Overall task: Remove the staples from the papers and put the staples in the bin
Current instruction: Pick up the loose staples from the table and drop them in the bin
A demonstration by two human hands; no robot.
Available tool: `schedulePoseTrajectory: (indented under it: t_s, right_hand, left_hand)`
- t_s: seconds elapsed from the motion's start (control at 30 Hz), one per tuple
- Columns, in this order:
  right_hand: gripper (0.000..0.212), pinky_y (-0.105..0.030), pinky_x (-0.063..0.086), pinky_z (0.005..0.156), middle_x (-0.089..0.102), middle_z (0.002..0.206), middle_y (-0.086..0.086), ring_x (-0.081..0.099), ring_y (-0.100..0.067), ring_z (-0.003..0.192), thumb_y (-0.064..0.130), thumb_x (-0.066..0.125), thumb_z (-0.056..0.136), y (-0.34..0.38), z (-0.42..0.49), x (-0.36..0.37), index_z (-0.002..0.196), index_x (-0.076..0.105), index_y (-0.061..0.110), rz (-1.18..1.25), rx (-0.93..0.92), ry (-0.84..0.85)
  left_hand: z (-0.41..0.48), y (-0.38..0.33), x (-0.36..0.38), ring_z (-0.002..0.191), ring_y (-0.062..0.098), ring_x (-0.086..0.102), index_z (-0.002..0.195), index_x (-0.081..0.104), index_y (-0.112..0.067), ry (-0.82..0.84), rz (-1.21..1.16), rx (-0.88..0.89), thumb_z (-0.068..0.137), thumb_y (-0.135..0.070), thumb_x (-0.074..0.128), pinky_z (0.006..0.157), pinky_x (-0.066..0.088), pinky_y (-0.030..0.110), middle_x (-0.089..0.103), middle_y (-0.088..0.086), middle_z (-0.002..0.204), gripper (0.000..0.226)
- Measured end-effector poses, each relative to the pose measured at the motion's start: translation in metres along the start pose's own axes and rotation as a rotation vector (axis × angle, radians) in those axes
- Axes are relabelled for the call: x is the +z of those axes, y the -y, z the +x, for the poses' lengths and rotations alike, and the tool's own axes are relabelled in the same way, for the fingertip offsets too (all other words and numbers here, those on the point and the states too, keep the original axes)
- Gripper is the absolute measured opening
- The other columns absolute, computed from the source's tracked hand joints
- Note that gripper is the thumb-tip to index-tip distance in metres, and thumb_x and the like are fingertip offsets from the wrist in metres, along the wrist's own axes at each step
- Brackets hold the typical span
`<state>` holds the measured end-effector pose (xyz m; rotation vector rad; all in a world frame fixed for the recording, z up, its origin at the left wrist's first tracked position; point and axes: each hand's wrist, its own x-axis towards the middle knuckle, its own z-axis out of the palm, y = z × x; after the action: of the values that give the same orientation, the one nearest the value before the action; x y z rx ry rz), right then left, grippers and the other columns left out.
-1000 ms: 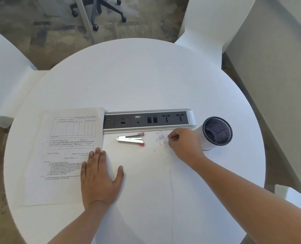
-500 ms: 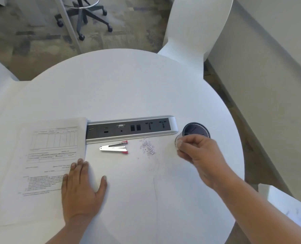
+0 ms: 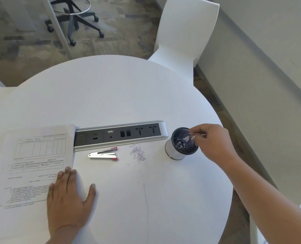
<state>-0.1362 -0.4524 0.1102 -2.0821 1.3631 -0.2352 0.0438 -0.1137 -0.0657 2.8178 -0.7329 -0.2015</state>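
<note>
Staples [image 3: 187,138] now over bin [image 3: 174,152]

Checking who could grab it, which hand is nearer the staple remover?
Left. The left hand rests on the papers just below-left of the staple remover; the right hand is over the bin.

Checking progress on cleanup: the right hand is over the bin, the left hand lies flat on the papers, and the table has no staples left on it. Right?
Not quite. The head view shows a small pile of staples on the table, between the staple remover and the bin. The right hand is over the bin; the left hand lies flat on the papers.
</note>
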Motion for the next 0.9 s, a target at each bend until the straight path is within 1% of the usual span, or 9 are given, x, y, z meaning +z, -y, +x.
schedulePoseTrajectory:
  t_s: [0.17, 0.23, 0.37, 0.47, 0.53, 0.63, 0.73, 0.77, 0.9]
  right_hand:
    - [0.020, -0.016, 0.040, 0.049, 0.069, 0.071, 0.006, 0.062, -0.006, 0.059, 0.004, 0.061, 0.082, 0.002, -0.001, 0.001, 0.082, 0.072, 0.021, -0.028, -0.024, -0.037]
    - [0.019, -0.016, 0.042, 0.050, 0.070, 0.071, 0.005, 0.066, -0.010, 0.063, 0.004, 0.063, 0.082, 0.003, 0.000, 0.002, 0.080, 0.072, 0.021, -0.030, -0.043, -0.033]
    - [0.019, -0.012, 0.045, 0.061, 0.072, 0.078, 0.005, 0.067, -0.009, 0.075, 0.004, 0.064, 0.082, 0.003, -0.001, 0.006, 0.085, 0.074, 0.019, -0.078, -0.114, -0.022]
    - [0.019, -0.020, 0.052, 0.067, 0.071, 0.077, 0.006, 0.067, -0.011, 0.074, 0.003, 0.063, 0.082, 0.005, -0.001, 0.007, 0.087, 0.074, 0.018, -0.102, -0.140, -0.028]
    - [0.026, -0.022, 0.052, 0.075, 0.074, 0.084, 0.005, 0.068, -0.012, 0.080, 0.000, 0.059, 0.083, 0.005, 0.000, 0.008, 0.093, 0.075, 0.017, -0.132, -0.165, 0.001]
    - [0.028, -0.019, 0.051, 0.078, 0.074, 0.091, 0.002, 0.068, -0.013, 0.086, -0.001, 0.059, 0.083, 0.005, 0.000, 0.009, 0.097, 0.076, 0.016, -0.125, -0.176, 0.005]
    - [0.023, -0.002, 0.044, 0.064, 0.073, 0.085, 0.004, 0.066, -0.006, 0.078, 0.003, 0.059, 0.086, 0.007, -0.002, 0.008, 0.091, 0.074, 0.019, -0.066, -0.173, -0.045]
    - [0.024, -0.001, 0.043, 0.063, 0.072, 0.083, 0.004, 0.065, -0.005, 0.078, 0.003, 0.056, 0.087, 0.009, -0.004, 0.008, 0.091, 0.074, 0.019, -0.035, -0.182, -0.051]
    - [0.038, -0.012, 0.047, 0.080, 0.070, 0.090, 0.003, 0.065, -0.006, 0.087, -0.006, 0.042, 0.088, 0.022, -0.023, 0.020, 0.099, 0.073, 0.014, 0.070, -0.276, -0.029]
  left_hand:
    - [0.000, 0.000, 0.000, 0.148, 0.031, 0.032, 0.144, 0.044, -0.005, 0.003, -0.002, -0.001, 0.080, -0.063, 0.036, 0.123, 0.021, 0.051, 0.041, 0.013, 0.157, 0.087]
    - [0.000, -0.001, -0.001, 0.149, 0.031, 0.032, 0.144, 0.044, -0.005, 0.005, 0.000, -0.005, 0.080, -0.063, 0.036, 0.123, 0.021, 0.051, 0.040, 0.013, 0.157, 0.087]
    - [0.000, -0.001, -0.001, 0.149, 0.030, 0.031, 0.145, 0.043, -0.005, 0.008, -0.004, -0.004, 0.081, -0.063, 0.037, 0.123, 0.021, 0.050, 0.040, 0.013, 0.157, 0.087]
    - [0.000, -0.001, -0.001, 0.149, 0.030, 0.031, 0.146, 0.042, -0.004, 0.004, -0.008, -0.005, 0.081, -0.063, 0.037, 0.124, 0.021, 0.050, 0.040, 0.012, 0.157, 0.087]
    - [-0.001, -0.001, -0.001, 0.150, 0.029, 0.030, 0.146, 0.041, -0.004, 0.003, -0.011, -0.006, 0.082, -0.063, 0.037, 0.124, 0.020, 0.050, 0.040, 0.012, 0.158, 0.087]
    - [-0.001, -0.001, -0.001, 0.150, 0.030, 0.030, 0.146, 0.041, -0.004, -0.006, -0.010, -0.002, 0.082, -0.063, 0.037, 0.124, 0.020, 0.051, 0.039, 0.013, 0.158, 0.087]
    - [0.000, -0.003, -0.002, 0.150, 0.029, 0.029, 0.146, 0.041, -0.005, -0.008, -0.012, -0.008, 0.082, -0.064, 0.036, 0.124, 0.020, 0.050, 0.039, 0.012, 0.158, 0.088]
    - [0.001, -0.004, -0.002, 0.150, 0.029, 0.029, 0.146, 0.041, -0.005, -0.007, -0.012, -0.011, 0.082, -0.064, 0.035, 0.124, 0.020, 0.050, 0.038, 0.011, 0.159, 0.088]
    - [0.001, -0.005, -0.003, 0.151, 0.028, 0.029, 0.147, 0.041, -0.006, 0.002, -0.003, -0.015, 0.083, -0.063, 0.036, 0.124, 0.020, 0.048, 0.037, 0.010, 0.160, 0.086]
